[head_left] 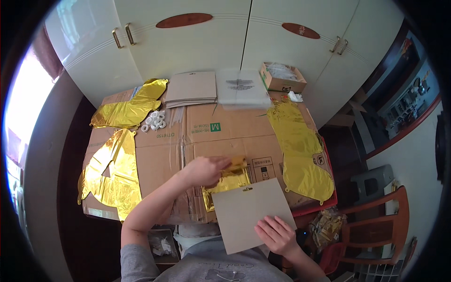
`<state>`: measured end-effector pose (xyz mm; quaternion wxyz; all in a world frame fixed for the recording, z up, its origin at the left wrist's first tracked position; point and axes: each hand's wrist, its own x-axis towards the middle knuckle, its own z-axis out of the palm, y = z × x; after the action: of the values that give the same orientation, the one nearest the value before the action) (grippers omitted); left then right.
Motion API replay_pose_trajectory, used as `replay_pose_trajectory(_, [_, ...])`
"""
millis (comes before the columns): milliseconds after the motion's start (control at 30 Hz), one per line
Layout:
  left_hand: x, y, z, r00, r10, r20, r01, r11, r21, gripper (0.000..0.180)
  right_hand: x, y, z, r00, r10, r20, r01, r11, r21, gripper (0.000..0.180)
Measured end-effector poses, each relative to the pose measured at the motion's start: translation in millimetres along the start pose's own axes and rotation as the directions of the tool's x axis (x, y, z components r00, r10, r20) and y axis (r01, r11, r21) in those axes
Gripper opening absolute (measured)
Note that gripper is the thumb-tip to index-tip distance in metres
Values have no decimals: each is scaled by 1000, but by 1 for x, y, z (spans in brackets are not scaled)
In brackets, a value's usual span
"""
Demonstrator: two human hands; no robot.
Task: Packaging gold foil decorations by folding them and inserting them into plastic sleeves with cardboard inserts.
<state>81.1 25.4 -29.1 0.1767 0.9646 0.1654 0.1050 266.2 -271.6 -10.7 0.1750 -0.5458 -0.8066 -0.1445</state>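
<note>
Now left hand (203,170) on folded gold foil (229,181)

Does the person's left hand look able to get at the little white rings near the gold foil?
Probably yes: the left hand rests on folded gold foil, and only bare flattened cardboard lies between it and the small white rings.

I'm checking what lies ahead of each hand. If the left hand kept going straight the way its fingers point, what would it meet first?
The left hand points rightward, its fingers already on the folded gold foil piece. Beyond that, it would probably cross bare cardboard and reach the long gold foil balloon. Depth is hard to judge.
</note>
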Motion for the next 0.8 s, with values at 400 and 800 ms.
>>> replay_pose_trajectory(400, [16, -22, -34, 991, -130, -16, 126, 981, -150, 33, 66, -16, 48, 1000, 3, -10, -2, 996, 87, 32])
replay_pose_trajectory(800, [4, -10, -27, 991, -130, 10, 130, 982, -134, 37, 65, -11, 82, 979, 48, 200, -81, 984, 159, 61])
